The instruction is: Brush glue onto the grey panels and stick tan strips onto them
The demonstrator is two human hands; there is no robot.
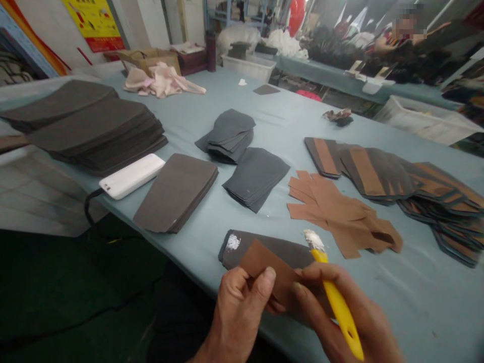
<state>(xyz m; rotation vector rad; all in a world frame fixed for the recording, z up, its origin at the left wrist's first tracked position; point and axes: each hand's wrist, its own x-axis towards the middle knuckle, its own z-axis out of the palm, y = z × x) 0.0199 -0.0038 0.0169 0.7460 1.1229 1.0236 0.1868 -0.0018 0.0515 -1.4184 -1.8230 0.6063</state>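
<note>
Between thumb and fingers, my left hand [244, 307] pinches a brown strip [270, 269] of leather-like or fabric material. My right hand [344, 307] grips the strip's other end and also holds a yellow-handled brush [336, 302]. White paste coats its bristles, which point up and away from me. Just beyond the strip lies a dark grey piece [272, 244] with a white paste patch at its left end. The strip and my hands hide part of it. A loose heap of brown strips [340, 212] is farther right on the table.
Stacks of dark panels [94, 131] and a brown-grey stack [177, 189] sit left, beside a white power strip [132, 176]. Smaller grey stacks [257, 176] lie mid-table. Dark pieces with brown bands [366, 171] spread right. A person [401, 38] is at the far table.
</note>
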